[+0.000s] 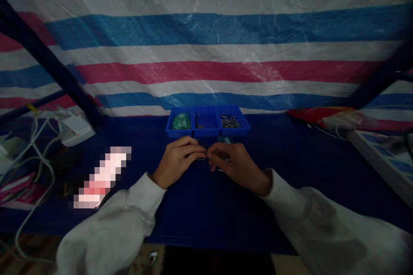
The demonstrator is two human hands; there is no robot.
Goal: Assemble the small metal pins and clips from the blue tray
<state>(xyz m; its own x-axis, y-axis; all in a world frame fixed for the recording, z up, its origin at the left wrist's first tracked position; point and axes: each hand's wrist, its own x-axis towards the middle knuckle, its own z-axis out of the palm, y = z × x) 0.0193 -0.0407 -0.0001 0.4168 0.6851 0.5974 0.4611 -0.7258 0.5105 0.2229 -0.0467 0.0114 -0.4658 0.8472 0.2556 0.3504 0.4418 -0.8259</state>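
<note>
Over the blue tabletop my two hands meet, fingertips almost touching. My left hand is closed in a pinch, with a thin dark piece showing by its fingertips. Thumb and fingers of my right hand are also pinched together, and a slim shiny sliver shows beneath them. What either hand holds is too small and dark to name. Just behind the hands stands a blue three-part bin. Its left compartment holds a green plastic bundle, the middle a few thin metal bits, the right many small metal pieces.
A blurred-out bright phone-like slab lies left of my left sleeve. White cables tangle at the far left beside a white box. A red packet and a stack of printed sheets lie right. Striped sheeting hangs behind.
</note>
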